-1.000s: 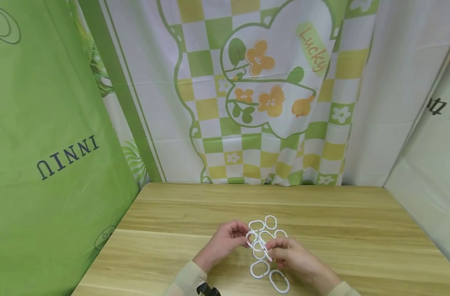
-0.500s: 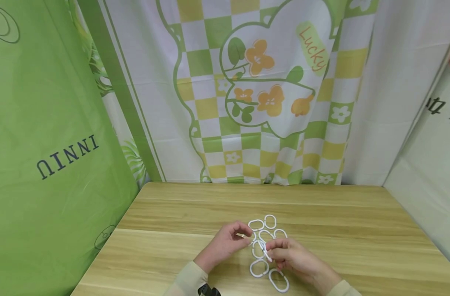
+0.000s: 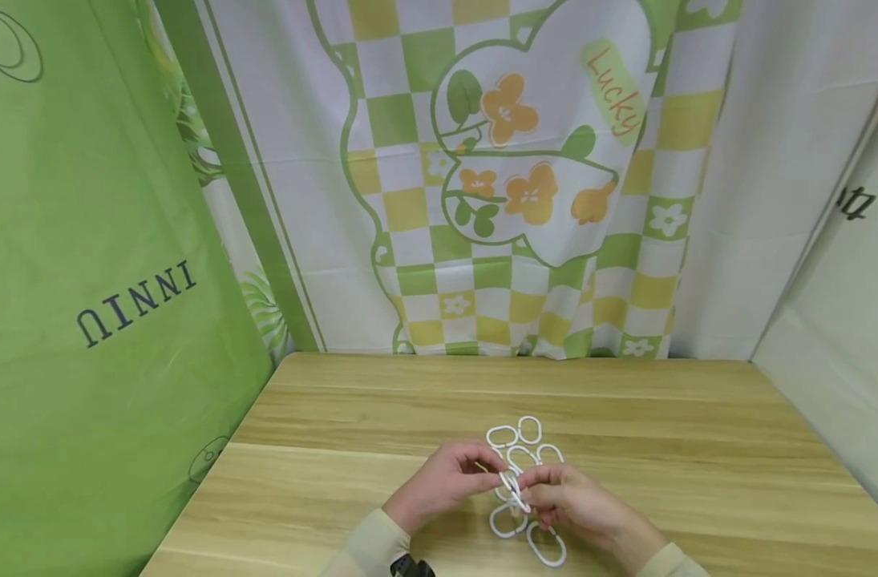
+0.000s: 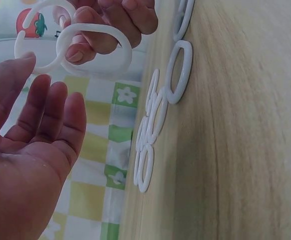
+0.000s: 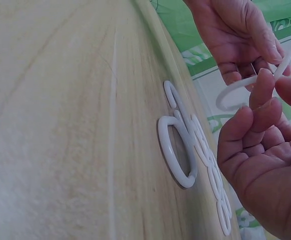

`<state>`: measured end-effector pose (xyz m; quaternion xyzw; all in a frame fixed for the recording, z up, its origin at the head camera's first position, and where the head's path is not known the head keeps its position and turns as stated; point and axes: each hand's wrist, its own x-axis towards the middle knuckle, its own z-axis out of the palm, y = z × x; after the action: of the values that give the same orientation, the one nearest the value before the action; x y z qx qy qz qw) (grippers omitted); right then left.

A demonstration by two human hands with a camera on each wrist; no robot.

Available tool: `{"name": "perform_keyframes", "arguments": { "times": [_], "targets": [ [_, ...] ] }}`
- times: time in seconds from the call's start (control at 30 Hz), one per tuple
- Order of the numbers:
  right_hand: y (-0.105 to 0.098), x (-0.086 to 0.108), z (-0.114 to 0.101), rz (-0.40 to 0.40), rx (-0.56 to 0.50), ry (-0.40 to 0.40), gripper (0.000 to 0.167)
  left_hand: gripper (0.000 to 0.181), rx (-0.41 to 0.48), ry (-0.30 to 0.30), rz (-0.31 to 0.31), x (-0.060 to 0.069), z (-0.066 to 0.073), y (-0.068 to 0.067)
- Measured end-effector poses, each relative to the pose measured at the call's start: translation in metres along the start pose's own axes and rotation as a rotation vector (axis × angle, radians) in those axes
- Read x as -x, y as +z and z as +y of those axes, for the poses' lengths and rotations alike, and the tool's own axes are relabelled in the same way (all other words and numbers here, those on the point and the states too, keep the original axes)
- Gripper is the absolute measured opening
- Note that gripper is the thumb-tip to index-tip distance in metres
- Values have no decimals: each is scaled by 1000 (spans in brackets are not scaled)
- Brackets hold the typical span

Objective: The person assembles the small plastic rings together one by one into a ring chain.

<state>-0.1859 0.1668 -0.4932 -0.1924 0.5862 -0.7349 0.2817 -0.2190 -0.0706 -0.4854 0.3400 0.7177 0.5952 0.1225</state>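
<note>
Two white open-gapped oval rings are held above the table between the hands. The left hand [image 3: 449, 483] pinches one ring [image 4: 49, 69] at its edge between thumb and fingers. With thumb and fingertips the right hand [image 3: 581, 503] grips the other ring [image 4: 127, 46]. Both rings cross each other in the left wrist view; whether they are linked I cannot tell. Below and around the hands, several more white rings lie on the table, among them one at the front [image 3: 547, 545] and one at the back [image 3: 530, 429].
The wooden table [image 3: 323, 401] reaches back to a checked curtain [image 3: 475, 280]. Green fabric [image 3: 107, 417] hangs at the left, and a white sheet [image 3: 835, 385] at the right. A dark watch band [image 3: 412, 566] is on the left wrist.
The left hand has moved right and slightly toward the front, now holding a ring against the right hand's ring. The right hand has stayed nearly still with its ring.
</note>
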Motion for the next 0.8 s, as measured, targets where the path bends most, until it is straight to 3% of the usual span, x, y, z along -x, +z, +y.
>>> {"name": "perform_keyframes", "arguments": {
  "times": [0.4,0.8],
  "targets": [
    [-1,0,4,43,6,30,14,12,14,-99,131,2,0,-4],
    [-5,9,4,147,147,57,28,17,21,-106,156,3,-1,-12]
  ]
}}
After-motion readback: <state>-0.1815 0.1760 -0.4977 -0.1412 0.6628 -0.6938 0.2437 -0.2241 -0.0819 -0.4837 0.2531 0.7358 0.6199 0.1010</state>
